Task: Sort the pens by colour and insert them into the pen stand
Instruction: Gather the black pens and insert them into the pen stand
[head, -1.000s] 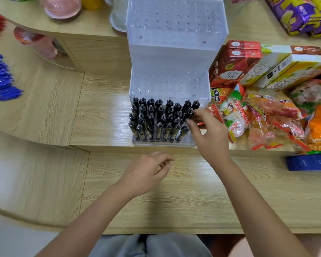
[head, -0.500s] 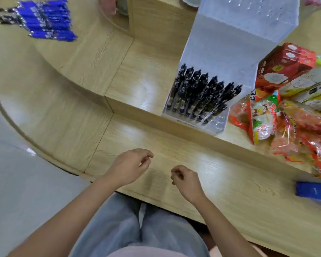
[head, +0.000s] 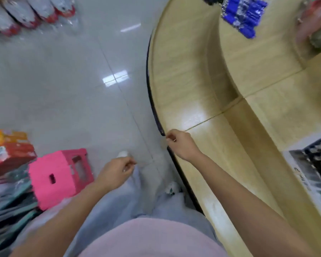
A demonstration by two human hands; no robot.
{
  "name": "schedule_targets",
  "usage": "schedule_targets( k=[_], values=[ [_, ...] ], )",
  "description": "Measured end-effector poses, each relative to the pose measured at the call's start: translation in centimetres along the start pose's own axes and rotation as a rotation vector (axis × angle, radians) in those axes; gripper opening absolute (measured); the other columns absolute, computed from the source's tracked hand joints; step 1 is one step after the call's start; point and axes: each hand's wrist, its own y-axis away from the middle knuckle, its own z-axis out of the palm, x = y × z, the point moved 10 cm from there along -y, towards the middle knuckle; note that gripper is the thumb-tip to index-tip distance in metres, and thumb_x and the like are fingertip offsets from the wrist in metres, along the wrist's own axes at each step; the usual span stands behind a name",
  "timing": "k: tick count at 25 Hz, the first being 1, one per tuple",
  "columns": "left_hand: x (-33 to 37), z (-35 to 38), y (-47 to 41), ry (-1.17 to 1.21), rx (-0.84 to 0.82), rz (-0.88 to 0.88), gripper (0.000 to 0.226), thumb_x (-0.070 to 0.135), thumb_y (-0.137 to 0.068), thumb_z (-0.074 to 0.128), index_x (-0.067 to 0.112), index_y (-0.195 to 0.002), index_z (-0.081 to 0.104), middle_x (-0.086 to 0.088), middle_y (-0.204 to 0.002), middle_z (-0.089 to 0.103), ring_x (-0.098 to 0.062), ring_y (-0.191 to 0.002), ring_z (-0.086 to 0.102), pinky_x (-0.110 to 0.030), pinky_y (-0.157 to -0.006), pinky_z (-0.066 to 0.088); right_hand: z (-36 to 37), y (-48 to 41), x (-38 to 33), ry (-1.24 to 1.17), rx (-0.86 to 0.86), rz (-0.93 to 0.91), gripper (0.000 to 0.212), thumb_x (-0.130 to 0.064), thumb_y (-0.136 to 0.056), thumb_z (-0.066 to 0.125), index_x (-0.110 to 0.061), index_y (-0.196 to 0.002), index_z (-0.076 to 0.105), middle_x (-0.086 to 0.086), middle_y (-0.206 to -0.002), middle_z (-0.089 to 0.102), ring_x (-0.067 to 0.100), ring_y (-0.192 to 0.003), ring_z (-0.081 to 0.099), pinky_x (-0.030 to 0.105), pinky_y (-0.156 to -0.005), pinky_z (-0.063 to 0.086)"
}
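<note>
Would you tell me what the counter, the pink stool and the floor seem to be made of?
Counter: likely wood-grain laminate, semi-gloss, going by the printed grain and glare patch. Pink stool: apparently moulded plastic, matte, with cut-out slots. Floor: probably glazed tile, glossy, showing grout lines and light reflections.

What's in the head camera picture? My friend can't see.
Both hands are empty: left hand over the floor, right hand at the edge of a curved counter. Blue pens lie farther along it; the pen stand with black pens sits far right.
</note>
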Motion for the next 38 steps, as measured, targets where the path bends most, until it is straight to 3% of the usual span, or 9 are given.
schedule_targets(
  k=[5, 10, 16, 22, 26, 32, 38],
  values=[
    [-8.6, -8.3, -2.3, 0.097, 0.101, -0.108, 0.020, 0.017, -0.090, 0.056, 0.019, -0.106, 0.067, 0.004, -0.097, 0.070, -0.013, -0.089, 0.063, -0.025, -0.081, 0.047, 5.1, -9.1, -9.7, 0.185, -0.067, -0.101, 0.027, -0.013, -0.090, 0.049, -0.007, -0.113, 0.062, 0.015, -0.110, 0.066, 0.031, -0.102, 0.059, 0.038, -0.087, 0.048],
    [-13.1, -18.4, -9.0, 0.017, 0.041, -0.057, 0.020, 0.018, -0.088, 0.056, 0.021, -0.106, 0.067, 0.005, -0.090, 0.068, -0.013, -0.083, 0.062, -0.032, -0.084, 0.050, 6.4, -14.5, -10.9, 0.213, -0.053, 0.065, 0.028, -0.018, -0.091, 0.048, -0.012, -0.115, 0.061, 0.016, -0.110, 0.067, 0.031, -0.102, 0.061, 0.036, -0.084, 0.049],
    [-6.7, -30.4, -21.6, -0.063, 0.065, 0.134, 0.020, 0.020, -0.090, 0.056, 0.020, -0.107, 0.066, 0.001, -0.096, 0.068, -0.017, -0.087, 0.061, -0.029, -0.084, 0.047, 3.8, -16.8, -7.9, 0.006, 0.058, 0.309, 0.021, -0.011, -0.088, 0.054, -0.007, -0.105, 0.065, 0.014, -0.099, 0.069, 0.031, -0.093, 0.063, 0.034, -0.080, 0.047],
    [-1.3, -36.4, -33.8, -0.102, 0.003, 0.184, 0.021, 0.022, -0.092, 0.054, 0.020, -0.110, 0.065, 0.002, -0.101, 0.067, -0.014, -0.089, 0.061, -0.030, -0.086, 0.049, -1.4, -26.2, -7.1, -0.127, 0.134, 0.432, 0.019, -0.009, -0.089, 0.053, -0.008, -0.102, 0.066, 0.012, -0.099, 0.069, 0.021, -0.085, 0.061, 0.028, -0.076, 0.046],
    [0.1, -39.2, -38.5, -0.128, -0.094, 0.151, 0.022, 0.022, -0.093, 0.051, 0.021, -0.111, 0.064, 0.004, -0.099, 0.066, -0.012, -0.086, 0.059, -0.026, -0.083, 0.047, -8.6, -35.4, -10.7, -0.127, 0.145, 0.401, 0.021, -0.013, -0.091, 0.052, -0.008, -0.107, 0.064, 0.009, -0.101, 0.068, 0.019, -0.085, 0.058, 0.023, -0.073, 0.043],
    [0.1, -45.5, -48.0, -0.140, -0.114, 0.110, 0.022, 0.022, -0.093, 0.050, 0.022, -0.110, 0.064, 0.005, -0.098, 0.067, -0.012, -0.088, 0.060, -0.023, -0.079, 0.045, -20.2, -49.4, -16.5, -0.131, 0.282, 0.318, 0.019, -0.014, -0.091, 0.051, -0.011, -0.105, 0.064, 0.001, -0.093, 0.062, 0.020, -0.086, 0.058, 0.025, -0.075, 0.044],
    [3.9, -54.4, -63.8, -0.266, -0.196, 0.208, 0.023, 0.022, -0.093, 0.049, 0.023, -0.111, 0.063, 0.004, -0.101, 0.067, -0.015, -0.094, 0.062, -0.025, -0.081, 0.047, -23.5, -58.5, -16.0, -0.247, 0.372, 0.493, 0.023, -0.011, -0.089, 0.050, -0.009, -0.108, 0.063, 0.001, -0.095, 0.060, 0.018, -0.089, 0.057, 0.022, -0.076, 0.041]
  ],
)
